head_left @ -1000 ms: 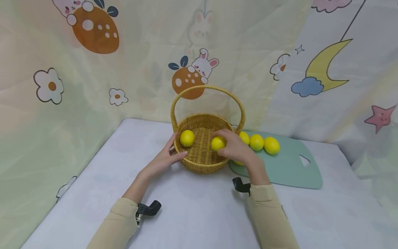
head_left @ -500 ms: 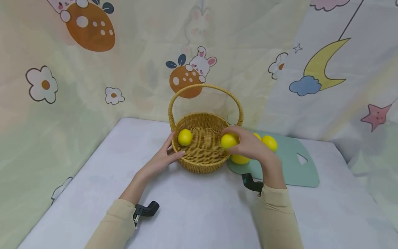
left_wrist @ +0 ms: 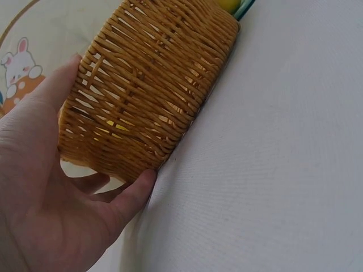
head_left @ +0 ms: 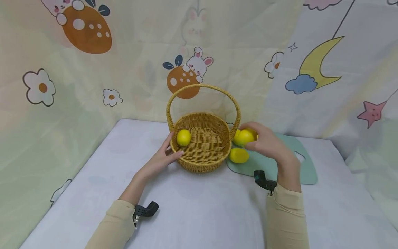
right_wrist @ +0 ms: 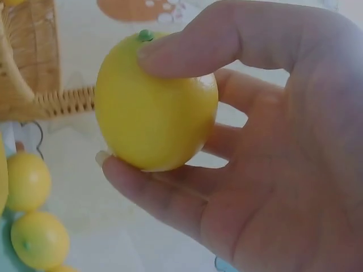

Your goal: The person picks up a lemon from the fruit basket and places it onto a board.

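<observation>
My left hand (head_left: 158,160) grips the left side of a round wicker basket (head_left: 199,167), its thumb over the near rim and the other fingers low on the outer wall. One lemon (head_left: 183,138) lies inside the basket at the left. Beyond the basket's right side, my right hand (head_left: 267,141) holds a yellow lemon (right_wrist: 153,107) with a green stem tip between thumb and fingers, above a pale green cutting board (head_left: 261,162). Another lemon (head_left: 239,155) lies on the board close to the basket. Further lemons (right_wrist: 39,241) show in the right wrist view, partly hidden in the head view.
The basket's tall arched handle (head_left: 203,85) stands upright. A white cloth (head_left: 199,207) covers the table, and a printed curtain (head_left: 140,69) hangs right behind it. The board's slot (head_left: 300,157) is at its right end.
With the lemon in its grasp, my right hand has moved right, from over the basket to over the cutting board. My left hand stays on the basket. The head view has shifted slightly.
</observation>
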`<state>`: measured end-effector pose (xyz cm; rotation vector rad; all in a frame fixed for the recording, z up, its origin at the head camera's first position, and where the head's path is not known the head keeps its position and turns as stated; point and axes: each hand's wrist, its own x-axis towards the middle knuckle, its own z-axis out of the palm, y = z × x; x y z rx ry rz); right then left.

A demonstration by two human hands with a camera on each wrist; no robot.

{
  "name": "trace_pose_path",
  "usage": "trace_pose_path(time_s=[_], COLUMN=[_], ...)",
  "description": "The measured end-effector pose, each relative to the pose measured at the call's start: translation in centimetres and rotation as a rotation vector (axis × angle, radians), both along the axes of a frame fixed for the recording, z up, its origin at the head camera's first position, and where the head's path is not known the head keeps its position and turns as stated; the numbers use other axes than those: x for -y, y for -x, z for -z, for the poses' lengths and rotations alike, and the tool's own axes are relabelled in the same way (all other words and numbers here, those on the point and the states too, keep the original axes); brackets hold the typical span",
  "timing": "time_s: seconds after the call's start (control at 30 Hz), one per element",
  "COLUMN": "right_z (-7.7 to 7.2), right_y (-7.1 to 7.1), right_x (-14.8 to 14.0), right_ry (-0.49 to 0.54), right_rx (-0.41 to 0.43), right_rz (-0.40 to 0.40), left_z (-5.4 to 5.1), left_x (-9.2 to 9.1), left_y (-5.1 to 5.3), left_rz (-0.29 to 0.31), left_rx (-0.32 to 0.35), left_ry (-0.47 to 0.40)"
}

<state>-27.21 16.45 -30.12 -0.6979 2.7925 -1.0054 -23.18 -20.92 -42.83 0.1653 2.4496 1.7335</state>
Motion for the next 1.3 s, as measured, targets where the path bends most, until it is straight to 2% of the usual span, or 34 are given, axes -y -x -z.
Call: trace_pose_path(time_s=[0.2, 0.37, 0.47, 0.57, 0.7, 0.87, 1.03, 1.3], right_z=[0.5, 1.6, 2.5, 3.6, 5.0, 5.9, 5.7, 4.7], right_y=[0.6, 1.3, 1.8, 2.3, 3.1, 3.5, 3.3, 2.7], right_x=[-2.0, -3.4, -4.0, -4.5, -4.9, -4.9, -5.0, -5.2], right_ry=[-0.078, -0.201, -0.278, -0.308, -0.295, -0.246, -0.226, -0.253], right_rx=[0.018, 0.070, 0.129, 0.222, 0.331, 0.362, 0.377, 0.381], right_rz=[0.064, 0.112, 0.139, 0.155, 0.155, 0.166, 0.189, 0.202], left_z=[-0.4, -0.8, -0.7, -0.3, 0.0, 0.1, -0.2, -0.2], left_x=[-0.1, 0.0, 0.1, 0.2, 0.3, 0.3, 0.2, -0.1], left_y=[-0.1, -0.1, -0.1, -0.1, -0.1, -0.2, -0.2, -0.1], left_rz=[0.001, 0.019, 0.018, 0.011, 0.004, 0.002, 0.007, 0.010], left_rx=[0.031, 0.046, 0.035, 0.020, 0.002, -0.006, -0.002, -0.004], left_ry=[-0.006, -0.014, -0.015, -0.012, -0.004, -0.004, -0.006, -0.006])
